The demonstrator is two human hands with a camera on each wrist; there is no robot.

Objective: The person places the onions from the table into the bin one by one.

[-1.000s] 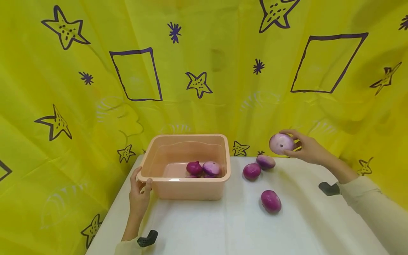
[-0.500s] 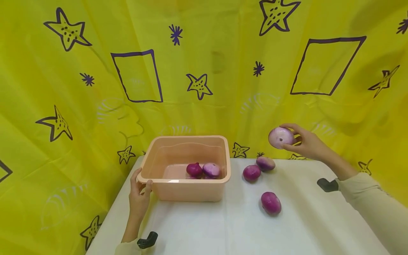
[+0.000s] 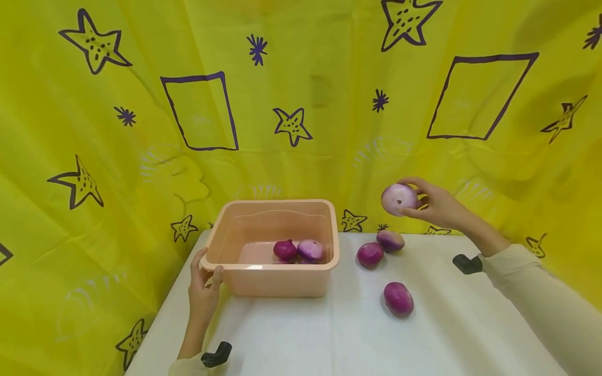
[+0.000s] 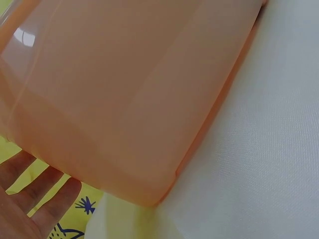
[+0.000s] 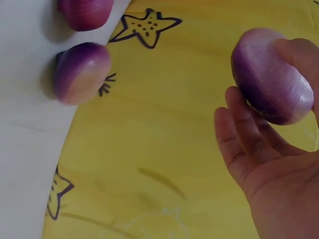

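Yellow curtain (image 3: pixel 329 125) backs the white worktop (image 3: pixel 282 334). At eight o'clock on the peach bin (image 3: pixel 273 282), the left hand (image 3: pixel 203 300) grips its rim; toward two o'clock from it, the right hand (image 3: pixel 436 206) pinches a pale onion (image 3: pixel 394 196) aloft, whose smooth skin could slip if the thumb slackened

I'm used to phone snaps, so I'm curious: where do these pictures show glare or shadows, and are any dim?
Head view: bright and fairly clear, with a white glint on the tub and soft shadows on the table; left wrist view: dimmer, with a bright glare patch at upper left; right wrist view: also dim, faint shine on the held onion.
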